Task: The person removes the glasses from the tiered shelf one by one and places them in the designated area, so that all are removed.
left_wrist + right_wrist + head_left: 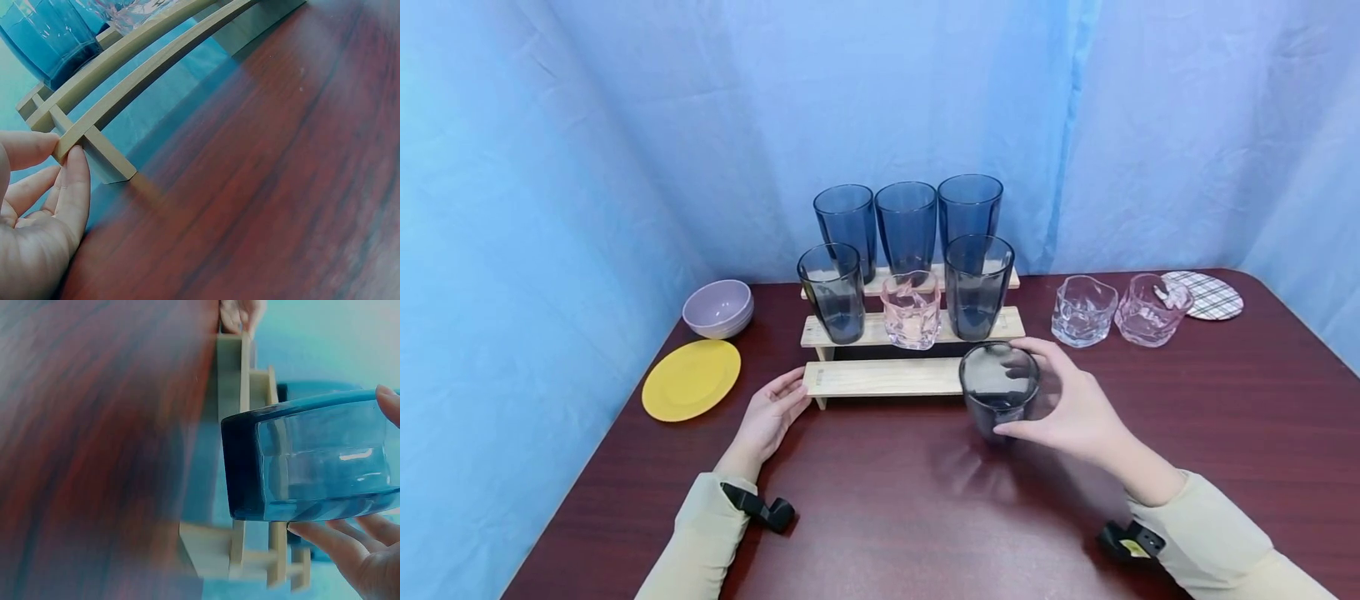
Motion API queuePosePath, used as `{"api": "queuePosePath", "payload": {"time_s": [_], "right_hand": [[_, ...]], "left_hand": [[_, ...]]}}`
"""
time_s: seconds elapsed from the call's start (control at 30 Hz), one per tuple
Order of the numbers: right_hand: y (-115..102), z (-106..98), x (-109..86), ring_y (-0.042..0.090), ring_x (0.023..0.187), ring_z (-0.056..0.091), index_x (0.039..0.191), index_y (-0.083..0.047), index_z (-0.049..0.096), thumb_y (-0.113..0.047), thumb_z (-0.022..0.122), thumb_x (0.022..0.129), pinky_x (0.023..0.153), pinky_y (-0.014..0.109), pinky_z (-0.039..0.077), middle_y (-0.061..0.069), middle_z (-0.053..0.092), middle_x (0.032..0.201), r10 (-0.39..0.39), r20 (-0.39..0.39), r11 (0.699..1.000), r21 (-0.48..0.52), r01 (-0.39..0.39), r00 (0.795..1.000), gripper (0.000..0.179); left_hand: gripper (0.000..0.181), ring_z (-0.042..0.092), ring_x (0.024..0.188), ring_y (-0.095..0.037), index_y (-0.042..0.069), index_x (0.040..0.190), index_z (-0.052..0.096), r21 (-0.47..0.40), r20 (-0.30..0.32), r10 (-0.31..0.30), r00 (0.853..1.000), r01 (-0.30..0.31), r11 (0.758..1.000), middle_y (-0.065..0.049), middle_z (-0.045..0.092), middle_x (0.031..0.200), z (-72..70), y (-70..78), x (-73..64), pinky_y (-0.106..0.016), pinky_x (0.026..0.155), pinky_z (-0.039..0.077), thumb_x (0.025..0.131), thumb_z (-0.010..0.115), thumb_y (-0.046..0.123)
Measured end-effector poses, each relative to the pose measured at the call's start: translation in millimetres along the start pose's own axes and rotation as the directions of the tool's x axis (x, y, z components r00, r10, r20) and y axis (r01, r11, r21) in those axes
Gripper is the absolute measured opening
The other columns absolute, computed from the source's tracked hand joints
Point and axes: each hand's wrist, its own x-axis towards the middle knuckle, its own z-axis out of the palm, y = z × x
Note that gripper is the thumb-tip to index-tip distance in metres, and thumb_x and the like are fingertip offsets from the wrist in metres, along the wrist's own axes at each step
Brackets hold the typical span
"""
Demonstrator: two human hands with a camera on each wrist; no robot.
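Observation:
My right hand (1078, 408) grips a dark blue-grey glass tumbler (1000, 400) near its rim, at the right end of the wooden rack's lowest step (887, 377). In the right wrist view the tumbler (325, 456) is off the table, its thick base in front of the rack. With thumb and fingertips, my left hand (767, 421) pinches the left end of that step; the left wrist view shows this hand (47, 206) close up. The middle step carries a dark tumbler (833, 296), a pink wavy glass (912, 312) and another dark tumbler (977, 292).
Three blue tumblers (906, 221) line the top step. At left are a lilac bowl (718, 308) and a yellow plate (691, 379). On the right stand a clear wavy glass (1082, 312), a pinkish wavy glass (1146, 312) and a checked round mat (1213, 296). Blue curtains (850, 92) surround the table.

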Motion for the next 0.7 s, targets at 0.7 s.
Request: {"api": "queuePosePath", "payload": {"time_s": [0.7], "right_hand": [[36, -88, -33.4, -0.013, 0.074, 0.059, 0.142, -0.023, 0.037, -0.003, 0.087, 0.062, 0.062, 0.008, 0.049, -0.034, 0.056, 0.099, 0.176, -0.265, 0.96, -0.169, -0.225, 0.948, 0.096]], "left_hand": [[0.05, 0.06, 0.092, -0.001, -0.006, 0.144, 0.031, 0.02, 0.0, -0.009, 1.0, 0.009, 1.0, -0.009, 0.051, 0.122, 0.7, 1.5, -1.1, -0.016, 0.084, 0.05, 0.096, 0.045, -0.003]]}}
